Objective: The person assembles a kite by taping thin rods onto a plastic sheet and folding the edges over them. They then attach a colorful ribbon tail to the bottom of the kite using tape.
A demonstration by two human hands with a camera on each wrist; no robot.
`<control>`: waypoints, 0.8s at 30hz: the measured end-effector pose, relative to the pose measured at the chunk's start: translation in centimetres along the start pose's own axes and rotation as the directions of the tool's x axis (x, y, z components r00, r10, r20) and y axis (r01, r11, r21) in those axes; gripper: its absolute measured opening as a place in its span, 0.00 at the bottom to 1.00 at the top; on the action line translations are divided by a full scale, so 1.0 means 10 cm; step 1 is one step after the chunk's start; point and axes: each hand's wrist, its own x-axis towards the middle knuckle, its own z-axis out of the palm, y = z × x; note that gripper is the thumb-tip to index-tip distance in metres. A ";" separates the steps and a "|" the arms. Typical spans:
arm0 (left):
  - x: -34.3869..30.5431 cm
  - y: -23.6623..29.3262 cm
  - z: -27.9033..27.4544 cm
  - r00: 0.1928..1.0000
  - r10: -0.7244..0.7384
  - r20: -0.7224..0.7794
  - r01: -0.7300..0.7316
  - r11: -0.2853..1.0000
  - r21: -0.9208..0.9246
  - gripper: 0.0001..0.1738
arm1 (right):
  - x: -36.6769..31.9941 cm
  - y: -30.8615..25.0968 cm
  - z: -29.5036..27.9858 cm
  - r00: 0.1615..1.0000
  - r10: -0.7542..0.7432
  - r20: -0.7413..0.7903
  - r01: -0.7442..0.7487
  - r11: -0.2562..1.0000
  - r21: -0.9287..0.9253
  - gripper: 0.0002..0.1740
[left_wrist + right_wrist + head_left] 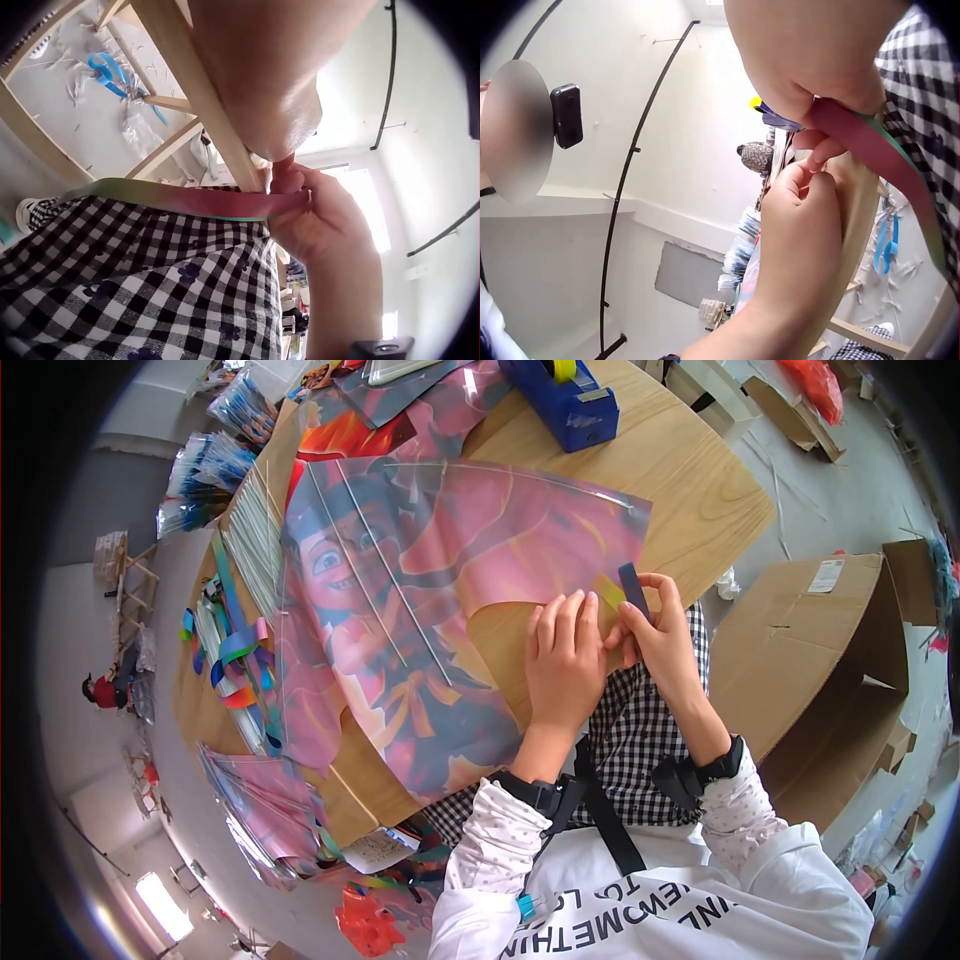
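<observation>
A pink and blue kite printed with a cartoon figure lies over the wooden table, with thin rods on it. My right hand pinches a multicoloured ribbon between thumb and fingers near the table's front edge. From that grip the ribbon hangs over the checked cloth on the lap, and its dark blue part stands up in the head view. Close on the left, my left hand has its fingers bent over the table edge, fingertips at the kite's lower border. I cannot tell what its thumb and forefinger hold.
A blue tape dispenser stands at the table's far side. White rods and coloured ribbons lie along the left. An opened cardboard box sits on the floor to the right. Blue strips lie below the table.
</observation>
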 end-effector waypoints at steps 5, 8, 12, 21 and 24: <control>0.00 0.00 0.03 0.996 -0.054 0.072 0.054 0.999 0.000 0.32 | 0.02 0.02 0.01 0.999 0.033 -0.014 -0.032 0.998 0.048 0.11; -0.05 -0.01 -0.02 0.989 -0.053 0.141 0.048 0.998 0.037 0.33 | -0.01 0.02 -0.02 0.998 0.052 -0.019 -0.050 0.994 0.094 0.09; -0.16 -0.01 -0.17 0.984 -0.059 0.171 0.055 0.998 0.028 0.33 | -0.07 0.03 -0.07 0.998 0.066 0.001 -0.065 0.988 0.140 0.08; 0.08 -0.19 -0.35 0.994 -0.103 0.034 0.101 0.994 0.048 0.33 | -0.03 0.10 -0.19 0.998 0.047 -0.034 -0.041 0.984 0.175 0.09; 0.12 -0.35 -0.41 0.988 -0.141 -0.055 0.147 0.980 0.133 0.36 | -0.03 0.11 -0.21 0.998 0.044 -0.036 -0.035 0.978 0.207 0.09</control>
